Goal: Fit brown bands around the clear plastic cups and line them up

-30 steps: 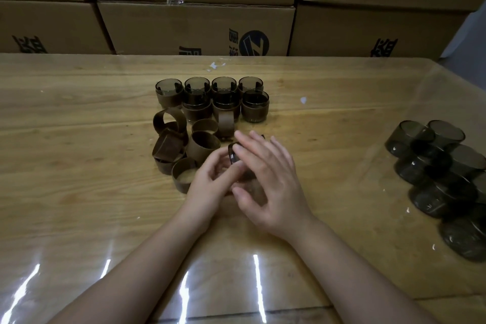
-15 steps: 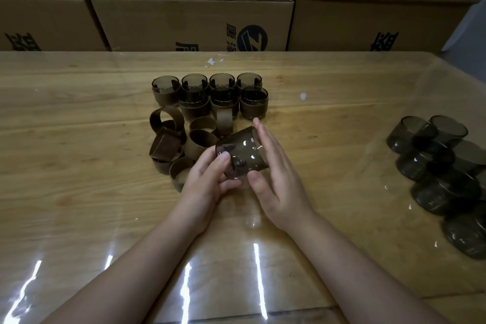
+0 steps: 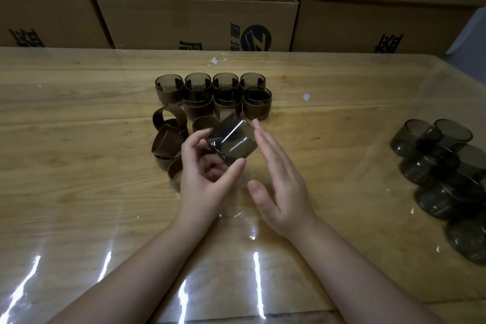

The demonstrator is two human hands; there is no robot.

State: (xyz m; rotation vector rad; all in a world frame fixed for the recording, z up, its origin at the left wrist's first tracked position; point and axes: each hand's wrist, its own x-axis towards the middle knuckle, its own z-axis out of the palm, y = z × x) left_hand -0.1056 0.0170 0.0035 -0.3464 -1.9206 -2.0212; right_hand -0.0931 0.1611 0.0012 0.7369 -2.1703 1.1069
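Observation:
My left hand (image 3: 203,181) pinches a smoky clear plastic cup (image 3: 232,141) between thumb and fingers, tilted above the table with no band on it. Just to its right, my right hand (image 3: 278,179) is flat with straight fingers, close beside the cup; whether it touches the cup I cannot tell. Loose brown bands (image 3: 168,137) lie in a pile left of the cup. Behind them, several banded cups (image 3: 256,102) stand in two rows.
A heap of unbanded smoky cups (image 3: 441,166) lies at the right side of the wooden table (image 3: 79,166). Stacked cardboard boxes (image 3: 197,21) form a wall along the far edge.
The cup has been lifted from the table and tilted. My right hand has let go of it and opened flat beside it; my left hand now holds it alone.

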